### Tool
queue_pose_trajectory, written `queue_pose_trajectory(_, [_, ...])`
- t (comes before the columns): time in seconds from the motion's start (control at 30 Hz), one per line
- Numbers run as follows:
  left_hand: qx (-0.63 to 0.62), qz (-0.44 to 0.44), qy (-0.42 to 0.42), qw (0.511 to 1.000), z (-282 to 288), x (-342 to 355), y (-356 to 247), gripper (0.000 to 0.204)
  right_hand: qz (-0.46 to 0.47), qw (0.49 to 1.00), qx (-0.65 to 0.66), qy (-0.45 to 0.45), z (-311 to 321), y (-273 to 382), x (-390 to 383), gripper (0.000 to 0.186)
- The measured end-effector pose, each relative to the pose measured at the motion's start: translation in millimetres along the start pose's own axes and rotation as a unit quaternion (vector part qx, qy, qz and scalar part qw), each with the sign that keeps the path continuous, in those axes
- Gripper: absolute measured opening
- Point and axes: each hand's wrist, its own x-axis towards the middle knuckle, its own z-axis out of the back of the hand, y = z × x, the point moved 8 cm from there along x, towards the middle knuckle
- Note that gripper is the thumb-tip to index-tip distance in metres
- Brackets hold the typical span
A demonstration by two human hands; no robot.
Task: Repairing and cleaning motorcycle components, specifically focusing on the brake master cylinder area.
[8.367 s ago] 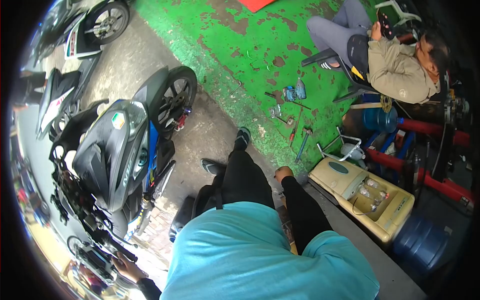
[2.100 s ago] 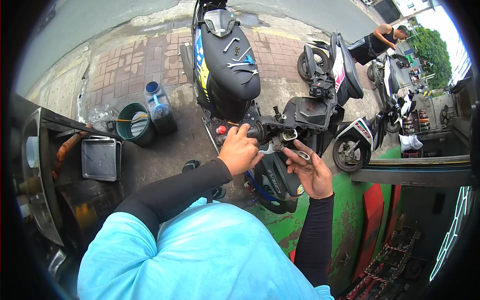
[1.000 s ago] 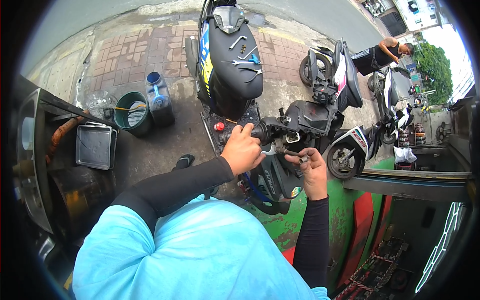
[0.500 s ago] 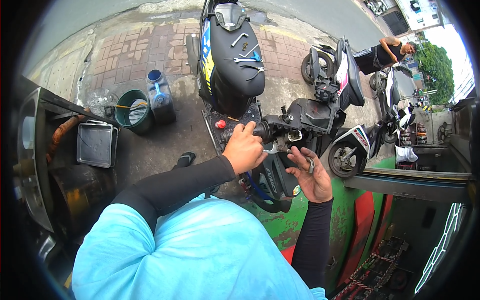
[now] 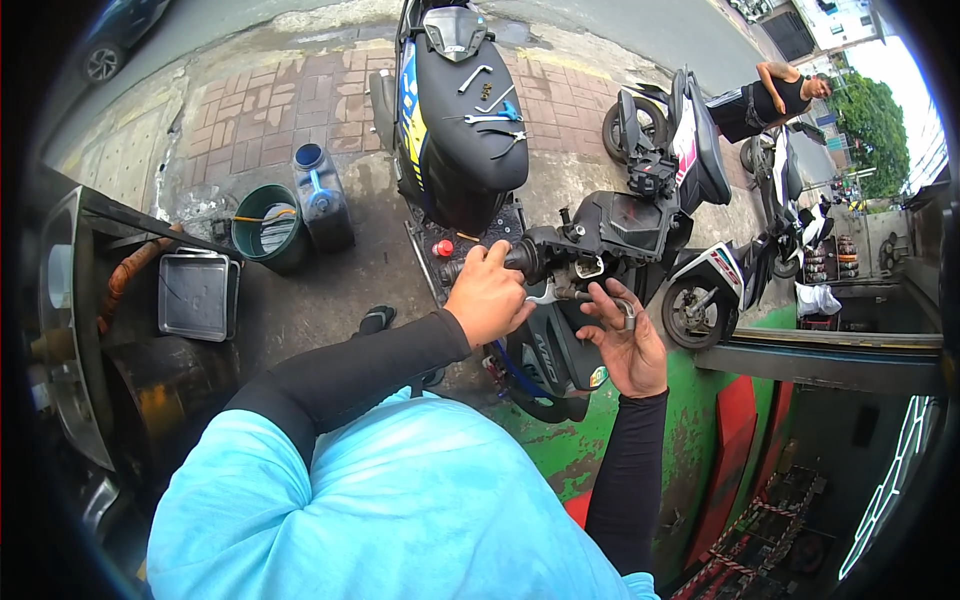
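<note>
My left hand is wrapped round the black handlebar grip of a scooter. In my right hand, fingers curled, is a bent grey metal tool that looks like an L-shaped wrench. This hand is beside the brake lever and the handlebar clamp, where an opening in the black housing shows pale metal. The tool's far end is hard to make out among the fingers. Just beyond stands the scooter's dark dashboard.
On the black seat lie an L-shaped wrench, small brass-coloured parts, a blue-handled tool and pliers. A red-capped bottle, green bucket, jug and metal trays stand left. A person stands behind parked scooters.
My right hand has turned slightly and its fingers have shifted, showing more of the bent tool. My left hand stays on the grip. A car has come into view at the upper left.
</note>
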Motion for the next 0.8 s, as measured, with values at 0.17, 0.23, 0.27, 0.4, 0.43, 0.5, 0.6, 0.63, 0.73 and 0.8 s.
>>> queue_pose_trajectory(0.17, [0.009, -0.007, -0.005, 1.0, 3, 1, -3, 0.027, 0.146, 0.939, -0.312, -0.009, 16, 10, 11, 0.036])
queue_pose_trajectory(0.23, [0.008, 0.001, 0.004, 1.0, 0, 0, 0, 0.027, 0.092, 0.925, -0.348, -0.118, 25, 13, 13, 0.031])
queue_pose_trajectory(0.27, [0.009, 0.001, 0.004, 1.0, 0, 0, 0, 0.027, 0.075, 0.97, -0.228, -0.028, 21, 8, 18, 0.029])
queue_pose_trajectory(0.4, [0.006, 0.001, 0.006, 1.0, 0, 1, 1, 0.027, -0.049, 0.997, -0.012, 0.059, 4, -2, 3, 0.041])
queue_pose_trajectory(0.43, [0.007, 0.002, 0.013, 1.0, -1, 0, 1, 0.027, -0.05, 0.997, -0.012, 0.06, -2, -6, 0, 0.041])
queue_pose_trajectory(0.5, [0.003, 0.0, 0.01, 1.0, 0, 0, 0, 0.027, -0.011, 1.0, 0.017, 0.015, -4, -4, -3, 0.036])
queue_pose_trajectory(0.6, [0.001, -0.002, 0.003, 1.0, 0, 0, 0, 0.027, 0.119, 0.942, -0.311, 0.041, 9, 10, 4, 0.034])
queue_pose_trajectory(0.63, [0.0, -0.003, -0.001, 1.0, 0, 0, 0, 0.027, 0.12, 0.942, -0.31, 0.04, 12, 9, 6, 0.034])
queue_pose_trajectory(0.73, [0.004, 0.001, 0.004, 1.0, 1, 0, 1, 0.027, 0.119, 0.934, -0.324, -0.088, 29, 10, 11, 0.035])
queue_pose_trajectory(0.8, [0.006, -0.001, 0.01, 1.0, 1, 2, -1, 0.027, 0.076, 0.979, -0.189, 0.005, 29, 10, 14, 0.034])
